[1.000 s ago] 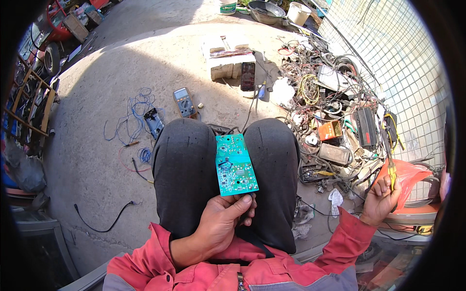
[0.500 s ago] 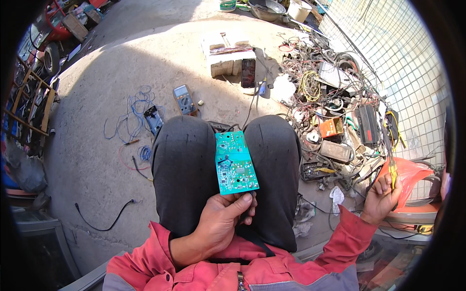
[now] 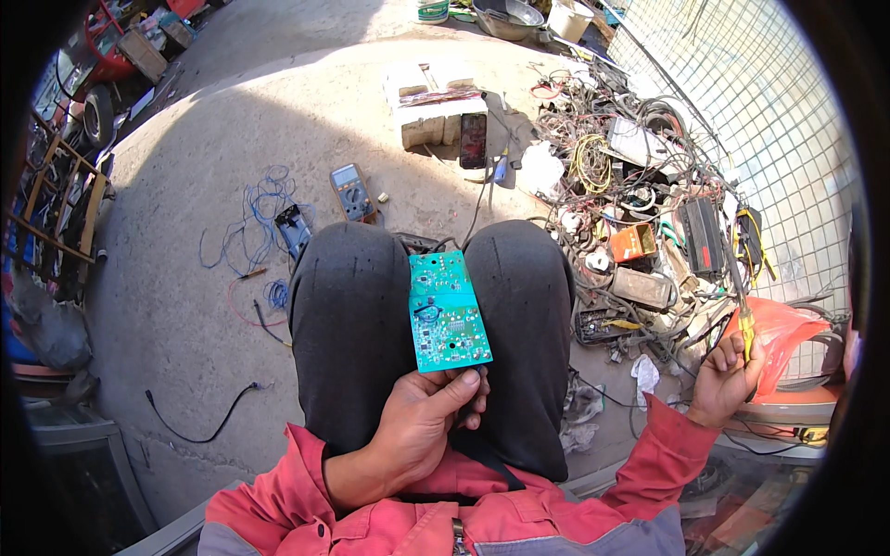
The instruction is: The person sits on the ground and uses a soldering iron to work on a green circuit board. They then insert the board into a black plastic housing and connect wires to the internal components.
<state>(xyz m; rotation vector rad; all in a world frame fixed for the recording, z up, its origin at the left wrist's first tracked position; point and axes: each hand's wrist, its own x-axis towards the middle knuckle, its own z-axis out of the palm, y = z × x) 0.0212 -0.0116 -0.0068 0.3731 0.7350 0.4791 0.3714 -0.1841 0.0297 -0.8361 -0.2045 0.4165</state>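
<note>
The left hand [image 3: 425, 422] pinches the green circuit board [image 3: 452, 320] by its near edge, the board reaching out ahead of it; such a one-edge hold could let it tip; the right hand [image 3: 721, 385] grips a yellow-handled tool [image 3: 747, 332], which the red plastic bag [image 3: 781, 335] beside that hand might snag.

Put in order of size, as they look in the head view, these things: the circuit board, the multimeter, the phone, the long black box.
1. Circuit board, helped by being nearer the camera
2. Long black box
3. Multimeter and phone: too alike to rank
</note>
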